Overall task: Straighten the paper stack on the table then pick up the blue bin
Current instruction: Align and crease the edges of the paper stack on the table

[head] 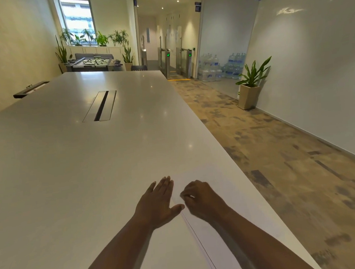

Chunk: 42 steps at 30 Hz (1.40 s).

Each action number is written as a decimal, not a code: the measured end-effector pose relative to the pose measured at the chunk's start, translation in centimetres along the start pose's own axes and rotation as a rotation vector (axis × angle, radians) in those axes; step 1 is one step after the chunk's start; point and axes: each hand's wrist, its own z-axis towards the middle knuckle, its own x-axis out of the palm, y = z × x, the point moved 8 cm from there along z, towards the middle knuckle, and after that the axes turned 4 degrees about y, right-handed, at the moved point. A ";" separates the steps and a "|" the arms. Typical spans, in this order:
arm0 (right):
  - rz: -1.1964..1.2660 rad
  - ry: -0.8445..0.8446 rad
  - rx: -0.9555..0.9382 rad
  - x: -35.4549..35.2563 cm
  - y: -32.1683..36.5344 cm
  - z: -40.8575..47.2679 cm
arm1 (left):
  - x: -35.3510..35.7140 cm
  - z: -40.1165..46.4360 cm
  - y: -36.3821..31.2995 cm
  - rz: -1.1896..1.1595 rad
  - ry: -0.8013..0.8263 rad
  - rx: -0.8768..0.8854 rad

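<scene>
Forearms: two bare ones enter from 6 o'clock, nearest the camera, both reaching onto the paper
Bench (69, 163): one long white top filling the frame from 6 to 11 o'clock, one dark cable slot (101, 106) toward 12 o'clock
Paper stack (225, 231): one low pile of white sheets at 5 o'clock, near the bench's right edge; its left side shows thin stepped lines, so I judge the sheets are not yet flush
Left hand (158, 203): grip wide, fingers straight and together, lying flat just beside the stack's left edge with the thumb touching that edge
Right hand (200, 198): grip narrow, fingers curled down onto the top sheet near the far left part of the stack; whether it pinches a sheet I cannot tell
Handling: paper looks light, limp and slippery sheet on sheet; probably best squared by pressing flat palms against opposite edges, not lifted by one corner
Blue bin: none in view, so its place cannot be told
Count: two hands, one stack, one bench, one potted plant (250, 83) on the floor at 2 o'clock
Stage: straightening seems underway, bin pickup not yet begun
</scene>
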 end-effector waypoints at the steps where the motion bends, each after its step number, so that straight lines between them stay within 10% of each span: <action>1: -0.002 -0.032 0.057 -0.7 -1.5 0.1 | 0.1 0.1 0.0 -0.001 0.009 -0.003; 14: -0.123 -0.163 0.328 -3.7 -6.3 0.7 | 0.0 0.0 0.1 -0.001 0.015 -0.016; 19: -0.121 -0.025 0.098 -0.5 -2.0 0.8 | -0.1 0.0 0.1 0.000 0.003 -0.013; 24: -0.145 -0.169 0.355 -4.1 -7.5 1.3 | 0.1 0.1 0.2 -0.016 -0.010 -0.005; 29: -0.154 0.005 0.079 0.1 -1.8 1.5 | 0.0 0.0 0.1 0.001 0.001 -0.011; 42: -0.009 -0.150 0.391 -4.8 -9.1 0.0 | 0.0 0.0 0.1 -0.011 -0.016 -0.004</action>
